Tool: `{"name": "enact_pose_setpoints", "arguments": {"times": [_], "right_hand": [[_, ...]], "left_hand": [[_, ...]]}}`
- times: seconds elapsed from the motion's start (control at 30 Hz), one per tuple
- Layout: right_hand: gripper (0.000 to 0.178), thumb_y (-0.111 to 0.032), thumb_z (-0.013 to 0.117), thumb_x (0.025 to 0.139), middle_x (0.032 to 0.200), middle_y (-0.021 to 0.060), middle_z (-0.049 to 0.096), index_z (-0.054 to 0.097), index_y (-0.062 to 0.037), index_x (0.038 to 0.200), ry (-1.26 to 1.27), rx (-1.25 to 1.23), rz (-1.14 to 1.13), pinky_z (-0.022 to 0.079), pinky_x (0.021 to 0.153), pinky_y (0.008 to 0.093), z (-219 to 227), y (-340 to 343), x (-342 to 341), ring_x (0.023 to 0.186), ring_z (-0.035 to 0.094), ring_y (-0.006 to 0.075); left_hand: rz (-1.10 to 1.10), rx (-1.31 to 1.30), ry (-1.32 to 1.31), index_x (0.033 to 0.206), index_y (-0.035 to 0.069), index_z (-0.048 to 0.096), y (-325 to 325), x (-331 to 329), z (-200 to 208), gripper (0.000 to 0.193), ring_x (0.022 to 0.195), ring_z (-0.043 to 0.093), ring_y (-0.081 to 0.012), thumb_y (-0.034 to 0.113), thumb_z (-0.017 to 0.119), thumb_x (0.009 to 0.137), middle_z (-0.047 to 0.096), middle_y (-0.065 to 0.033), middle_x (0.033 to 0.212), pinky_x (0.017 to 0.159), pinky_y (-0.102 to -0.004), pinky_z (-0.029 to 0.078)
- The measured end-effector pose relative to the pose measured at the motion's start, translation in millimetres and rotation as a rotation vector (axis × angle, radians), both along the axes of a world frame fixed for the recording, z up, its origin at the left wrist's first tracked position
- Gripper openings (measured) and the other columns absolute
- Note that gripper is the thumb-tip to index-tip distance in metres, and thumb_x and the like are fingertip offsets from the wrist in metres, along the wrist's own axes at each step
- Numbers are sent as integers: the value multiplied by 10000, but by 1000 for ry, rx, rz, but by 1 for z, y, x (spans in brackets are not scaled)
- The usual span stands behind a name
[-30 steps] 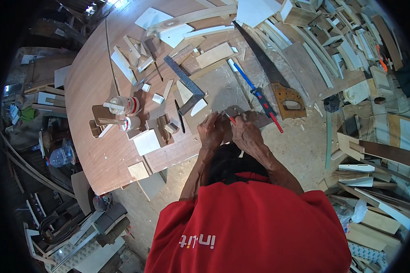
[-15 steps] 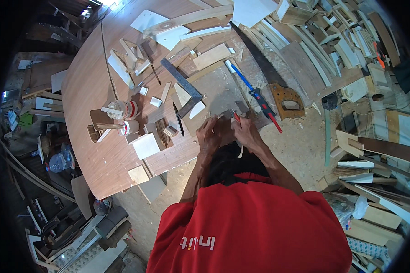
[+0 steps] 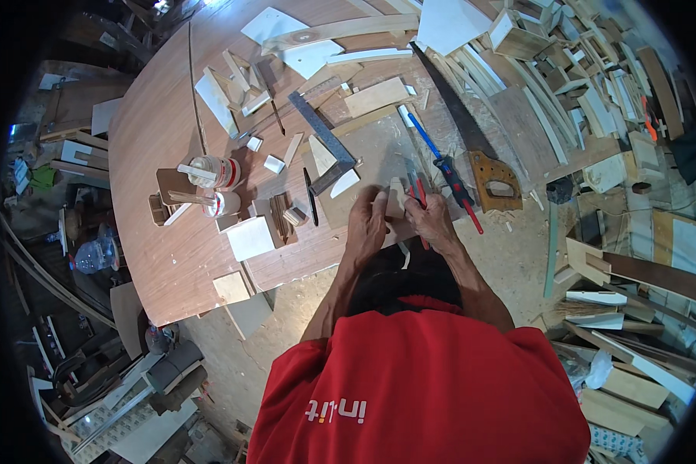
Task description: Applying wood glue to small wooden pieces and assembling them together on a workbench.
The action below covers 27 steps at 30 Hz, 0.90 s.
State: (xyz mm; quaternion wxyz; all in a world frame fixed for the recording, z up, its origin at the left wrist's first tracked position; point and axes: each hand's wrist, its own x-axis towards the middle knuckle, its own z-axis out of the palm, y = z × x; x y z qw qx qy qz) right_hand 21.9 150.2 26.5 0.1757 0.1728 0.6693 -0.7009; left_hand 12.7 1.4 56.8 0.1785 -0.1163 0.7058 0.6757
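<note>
Above the near edge of the worktable, my left hand (image 3: 368,221) is closed, thumb and fingers gripping a small pale wood block (image 3: 395,199). My right hand (image 3: 433,220) is closed around a slim red pencil-like tool (image 3: 421,192), whose red end also shows below the fingers. Its tip stands beside the block; whether they touch is not clear. Just right of that hand lies a blue, black and red tool (image 3: 447,170). A metal try square (image 3: 323,143) and a dark pen-like tool (image 3: 311,196) rest to the left of my hands.
A handsaw (image 3: 493,179) with a wooden handle lies at the right. Jars (image 3: 226,172), a white block (image 3: 250,240) and small offcuts stand on the table's left part. Wood strips and boards (image 3: 530,116) are heaped at the far right. A screwdriver (image 3: 278,116) lies farther back.
The wood block now shows clearly between my hands, raised in the left fingers. My right hand has shifted slightly right and turned the red tool more upright. The whole view has moved a little.
</note>
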Motion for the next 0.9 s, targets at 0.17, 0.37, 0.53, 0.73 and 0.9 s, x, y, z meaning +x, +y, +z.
{"name": "enact_pose_setpoints", "arguments": {"times": [0.17, 0.37, 0.53, 0.73, 0.9], "right_hand": [[311, -304, 533, 945, 573, -27, 456, 598, -18, 841, 87, 53, 50, 349, 481, 248, 16, 0, 2, 514, 419, 67], [294, -324, 422, 1006, 644, -30, 437, 530, -70, 905, 180, -43, 113, 341, 479, 217, 18, 7, 11, 538, 399, 50], [324, -341, 423, 999, 649, -13, 443, 538, -64, 877, 361, 192, 174, 358, 498, 259, 17, 0, 8, 568, 426, 77], [386, -378, 517, 940, 567, 116, 516, 557, -35, 767, 471, 604, 317, 402, 513, 376, 35, 1, -2, 538, 547, 261], [391, -418, 573, 895, 565, 124, 568, 558, -56, 748, 609, 696, 334, 442, 490, 401, 37, 3, -6, 528, 589, 332]], "left_hand": [[21, 164, 13, 915, 40, 559, -4, -2, -28, 213, 549, 488, -81, 239, 507, 972, 574, -33, 699, 486, -244, 397], [235, 378, -147, 901, 78, 516, 4, -11, -18, 217, 489, 433, -97, 255, 433, 994, 447, 11, 589, 454, -241, 354], [245, 475, -134, 856, 93, 485, 3, -13, -20, 268, 446, 361, -71, 304, 409, 1004, 414, 23, 575, 395, -232, 277], [286, 477, -173, 859, 91, 472, 10, -14, -9, 296, 418, 328, -54, 337, 404, 1010, 402, 28, 562, 371, -225, 239], [337, 515, -219, 861, 95, 470, 16, -14, -2, 279, 394, 315, -58, 317, 397, 1013, 399, 24, 554, 352, -233, 223]]}}
